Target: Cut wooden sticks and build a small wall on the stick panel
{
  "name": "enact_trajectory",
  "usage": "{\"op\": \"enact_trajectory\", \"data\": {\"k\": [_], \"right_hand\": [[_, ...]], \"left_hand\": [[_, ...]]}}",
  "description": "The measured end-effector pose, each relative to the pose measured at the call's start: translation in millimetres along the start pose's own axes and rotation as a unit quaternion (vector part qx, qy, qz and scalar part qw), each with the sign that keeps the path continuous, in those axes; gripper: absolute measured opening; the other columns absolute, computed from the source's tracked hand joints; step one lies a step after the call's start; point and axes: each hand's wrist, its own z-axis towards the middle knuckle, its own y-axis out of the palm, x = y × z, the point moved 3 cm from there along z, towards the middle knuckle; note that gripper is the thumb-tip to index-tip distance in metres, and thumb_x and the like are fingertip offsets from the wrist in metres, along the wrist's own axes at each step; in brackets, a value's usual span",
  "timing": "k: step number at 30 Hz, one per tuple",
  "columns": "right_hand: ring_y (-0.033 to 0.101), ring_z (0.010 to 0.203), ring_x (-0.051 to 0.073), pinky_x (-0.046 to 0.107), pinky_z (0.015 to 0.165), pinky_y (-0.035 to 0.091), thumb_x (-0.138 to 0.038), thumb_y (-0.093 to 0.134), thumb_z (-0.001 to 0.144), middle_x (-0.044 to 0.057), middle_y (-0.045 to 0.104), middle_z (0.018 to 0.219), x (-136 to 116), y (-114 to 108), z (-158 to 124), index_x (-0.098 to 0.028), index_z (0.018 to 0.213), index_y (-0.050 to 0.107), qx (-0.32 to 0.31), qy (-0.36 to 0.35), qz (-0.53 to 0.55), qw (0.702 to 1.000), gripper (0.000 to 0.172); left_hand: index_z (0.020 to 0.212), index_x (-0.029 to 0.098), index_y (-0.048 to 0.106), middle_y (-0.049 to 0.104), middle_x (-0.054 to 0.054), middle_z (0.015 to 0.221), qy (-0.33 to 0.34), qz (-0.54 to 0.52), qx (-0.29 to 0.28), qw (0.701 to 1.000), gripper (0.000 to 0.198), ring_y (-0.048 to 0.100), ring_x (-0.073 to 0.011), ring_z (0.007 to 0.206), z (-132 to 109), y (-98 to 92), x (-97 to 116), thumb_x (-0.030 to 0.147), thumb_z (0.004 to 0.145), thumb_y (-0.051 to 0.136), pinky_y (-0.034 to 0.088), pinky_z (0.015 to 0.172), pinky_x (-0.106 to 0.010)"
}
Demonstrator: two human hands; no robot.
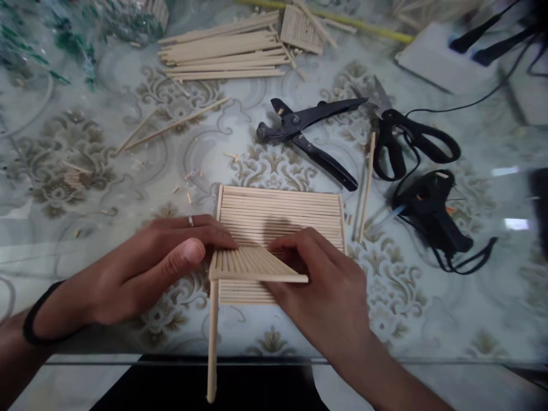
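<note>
A flat panel of glued wooden sticks [282,214] lies on the patterned table near its front edge. A smaller triangular stick panel [252,264] stands tilted on it, with a long stick [212,337] hanging down past the table edge. My left hand [158,262], with a ring and a dark wristband, pinches the triangle's left corner. My right hand [325,285] holds the triangle's right end, fingers curled around it.
A pile of loose sticks [225,52] and another small stick panel [302,28] lie at the back. Black cutters [308,137], black scissors [400,142] and a black glue gun [432,214] with its cord sit to the right. Stick offcuts are scattered on the left.
</note>
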Motion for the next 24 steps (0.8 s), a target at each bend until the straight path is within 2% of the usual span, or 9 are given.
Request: {"op": "enact_trajectory", "data": {"k": [5, 16, 20, 24], "right_hand": [[0.063, 0.066, 0.015, 0.027, 0.061, 0.051, -0.017, 0.066, 0.085, 0.000, 0.067, 0.075, -4.8, -0.3, -4.5, -0.021, 0.085, 0.065, 0.002, -0.003, -0.006, 1.000, 0.004], [0.060, 0.060, 0.014, 0.028, 0.055, 0.045, -0.015, 0.063, 0.088, -0.001, 0.064, 0.066, -7.9, 2.1, -4.2, -0.022, 0.075, 0.062, 0.019, 0.041, 0.012, 0.999, 0.015], [0.060, 0.058, 0.014, 0.027, 0.054, 0.043, -0.019, 0.067, 0.086, -0.001, 0.064, 0.065, -5.9, 2.7, -5.4, -0.022, 0.072, 0.058, 0.038, 0.060, -0.006, 0.997, 0.017], [0.061, 0.062, 0.015, 0.029, 0.058, 0.045, -0.023, 0.070, 0.086, 0.000, 0.066, 0.067, -5.8, 2.3, -8.9, -0.022, 0.075, 0.060, 0.032, 0.041, -0.021, 0.998, 0.015]], "left_hand": [[0.134, 0.035, 0.065, 0.070, -0.007, 0.128, -0.012, 0.002, -0.008, 1.000, 0.042, 0.066, -0.0293, 0.118, 0.8, 0.4, 0.1, 0.047, 0.107, 0.034, 0.054, 0.100, -0.042], [0.130, 0.034, 0.067, 0.071, -0.007, 0.124, -0.043, -0.008, -0.017, 0.999, 0.047, 0.065, -0.0298, 0.113, 1.3, 1.0, -0.7, 0.054, 0.105, 0.032, 0.052, 0.098, -0.043], [0.130, 0.034, 0.066, 0.070, -0.006, 0.124, -0.036, -0.001, -0.017, 0.999, 0.046, 0.066, -0.0275, 0.113, 1.7, 1.3, 1.1, 0.052, 0.106, 0.030, 0.053, 0.096, -0.039], [0.127, 0.033, 0.067, 0.071, -0.006, 0.123, -0.037, 0.005, -0.004, 0.999, 0.045, 0.067, -0.0268, 0.113, 1.2, 1.5, 0.6, 0.047, 0.107, 0.030, 0.054, 0.096, -0.038]]}}
